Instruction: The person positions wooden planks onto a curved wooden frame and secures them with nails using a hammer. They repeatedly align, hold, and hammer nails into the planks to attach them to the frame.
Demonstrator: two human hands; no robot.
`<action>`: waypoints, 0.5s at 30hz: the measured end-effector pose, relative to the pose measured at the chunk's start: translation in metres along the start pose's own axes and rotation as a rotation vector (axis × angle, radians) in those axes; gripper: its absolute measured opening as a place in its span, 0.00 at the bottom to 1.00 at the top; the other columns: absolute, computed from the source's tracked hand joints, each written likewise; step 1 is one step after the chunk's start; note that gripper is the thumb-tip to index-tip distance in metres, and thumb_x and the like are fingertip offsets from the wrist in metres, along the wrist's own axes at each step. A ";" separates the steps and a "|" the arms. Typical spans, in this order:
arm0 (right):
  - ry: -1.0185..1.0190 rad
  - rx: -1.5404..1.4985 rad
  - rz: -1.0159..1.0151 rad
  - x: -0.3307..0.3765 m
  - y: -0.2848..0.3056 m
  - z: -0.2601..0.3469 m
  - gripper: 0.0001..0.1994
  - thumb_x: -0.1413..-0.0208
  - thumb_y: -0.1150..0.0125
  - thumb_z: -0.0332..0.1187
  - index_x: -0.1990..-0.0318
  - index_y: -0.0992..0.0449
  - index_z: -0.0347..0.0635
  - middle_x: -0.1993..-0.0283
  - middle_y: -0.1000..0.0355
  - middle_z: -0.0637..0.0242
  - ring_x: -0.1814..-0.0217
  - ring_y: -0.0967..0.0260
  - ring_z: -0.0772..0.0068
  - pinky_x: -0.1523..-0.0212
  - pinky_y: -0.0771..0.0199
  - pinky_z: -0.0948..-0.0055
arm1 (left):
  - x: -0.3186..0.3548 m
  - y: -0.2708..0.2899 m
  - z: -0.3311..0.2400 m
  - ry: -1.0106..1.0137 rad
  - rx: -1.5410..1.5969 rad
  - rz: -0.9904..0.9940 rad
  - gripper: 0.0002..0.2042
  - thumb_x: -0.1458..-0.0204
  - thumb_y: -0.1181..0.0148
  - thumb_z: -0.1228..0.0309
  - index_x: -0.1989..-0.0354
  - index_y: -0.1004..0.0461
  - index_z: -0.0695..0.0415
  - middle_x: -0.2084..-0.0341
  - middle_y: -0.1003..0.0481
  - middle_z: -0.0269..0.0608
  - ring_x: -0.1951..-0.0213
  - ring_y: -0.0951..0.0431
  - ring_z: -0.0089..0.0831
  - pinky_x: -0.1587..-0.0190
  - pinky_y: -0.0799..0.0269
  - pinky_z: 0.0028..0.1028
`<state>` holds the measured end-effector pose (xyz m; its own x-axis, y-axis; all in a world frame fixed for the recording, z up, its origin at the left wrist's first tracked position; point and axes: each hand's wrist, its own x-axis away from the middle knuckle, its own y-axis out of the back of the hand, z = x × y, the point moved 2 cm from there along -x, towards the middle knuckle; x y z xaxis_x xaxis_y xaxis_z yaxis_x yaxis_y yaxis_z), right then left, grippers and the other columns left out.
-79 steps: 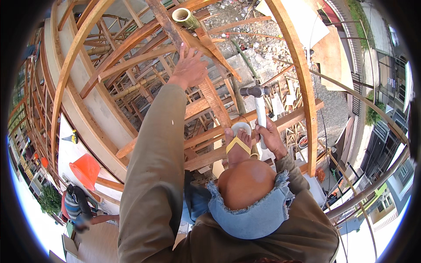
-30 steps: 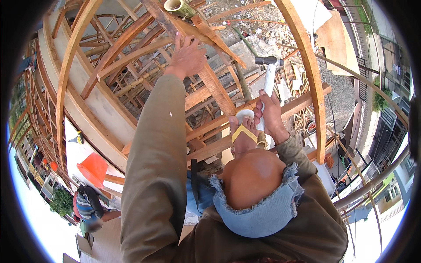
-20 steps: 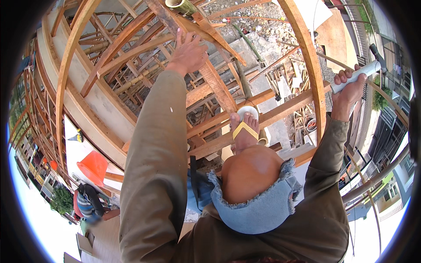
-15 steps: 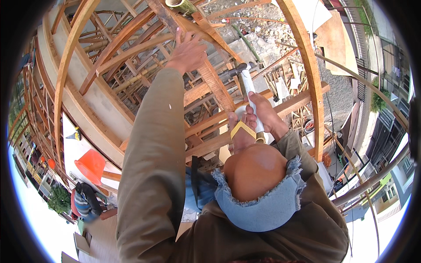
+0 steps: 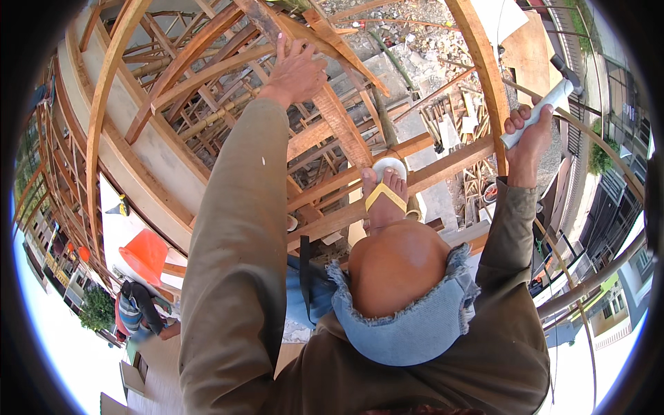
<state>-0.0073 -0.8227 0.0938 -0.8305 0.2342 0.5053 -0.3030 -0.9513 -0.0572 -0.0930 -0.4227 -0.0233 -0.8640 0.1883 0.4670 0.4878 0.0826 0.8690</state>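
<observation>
My left hand [image 5: 297, 72] lies on a sloping wooden beam [image 5: 342, 131], its fingers stretched out and apart over the wood near where timbers meet. Close to those fingers a narrower plank [image 5: 353, 55] slants down to the right. Off to the right, my right hand [image 5: 531, 135] is wrapped round the pale handle of a hammer [image 5: 543, 114]. Its dark head points up and away, clear of the timber. My foot in a yellow-strapped sandal [image 5: 387, 197] rests on a crossing timber [image 5: 449, 169].
Curved wooden ribs [image 5: 484, 76] rise on both sides. Rubble [image 5: 422, 52] and scrap wood lie far below, between the beams. An orange bucket-like thing [image 5: 145, 259] stands at the left, near another person [image 5: 142, 311]. Bamboo poles [image 5: 609, 159] cross on the right.
My right hand has swung the hammer from the middle, near the plank's lower end, out to the right. My left hand stays on the beam.
</observation>
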 end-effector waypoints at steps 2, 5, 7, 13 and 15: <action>0.147 -0.197 -0.166 -0.012 0.018 -0.029 0.19 0.26 0.61 0.48 0.45 0.41 0.41 0.71 0.42 0.71 0.76 0.42 0.78 0.79 0.36 0.74 | -0.010 0.006 -0.008 -0.014 -0.012 -0.019 0.14 0.38 0.49 0.60 0.52 0.18 0.47 0.40 0.31 0.41 0.30 0.44 0.45 0.26 0.71 0.64; -0.669 0.218 0.238 0.107 -0.041 -0.126 0.15 0.26 0.58 0.46 0.52 0.35 0.42 0.76 0.41 0.72 0.83 0.46 0.79 0.86 0.43 0.74 | -0.007 0.001 -0.002 -0.018 -0.023 -0.055 0.14 0.38 0.49 0.61 0.51 0.18 0.47 0.40 0.31 0.41 0.30 0.43 0.45 0.26 0.70 0.65; -0.891 0.345 0.513 0.115 -0.027 -0.147 0.17 0.26 0.57 0.47 0.53 0.34 0.40 0.76 0.41 0.72 0.85 0.46 0.81 0.89 0.44 0.77 | -0.003 -0.005 -0.007 -0.030 0.002 -0.050 0.14 0.37 0.49 0.61 0.51 0.19 0.46 0.40 0.31 0.41 0.30 0.43 0.46 0.26 0.70 0.65; -0.778 0.367 0.467 0.106 -0.036 -0.126 0.19 0.27 0.56 0.49 0.50 0.33 0.40 0.74 0.39 0.72 0.82 0.43 0.80 0.86 0.41 0.76 | -0.007 0.003 -0.007 -0.002 -0.037 0.017 0.13 0.36 0.49 0.58 0.51 0.21 0.47 0.38 0.34 0.45 0.28 0.47 0.48 0.25 0.70 0.63; -0.895 0.465 0.544 0.112 -0.034 -0.123 0.20 0.27 0.57 0.50 0.49 0.32 0.40 0.74 0.39 0.74 0.82 0.45 0.81 0.86 0.43 0.77 | -0.001 -0.008 -0.007 -0.002 -0.094 -0.035 0.18 0.35 0.50 0.55 0.41 0.25 0.45 0.37 0.35 0.48 0.28 0.46 0.48 0.25 0.70 0.62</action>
<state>-0.1475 -0.7391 0.0460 -0.1124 -0.2807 0.9532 0.3512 -0.9086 -0.2261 -0.0969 -0.4306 -0.0294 -0.8798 0.1888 0.4362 0.4436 -0.0032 0.8962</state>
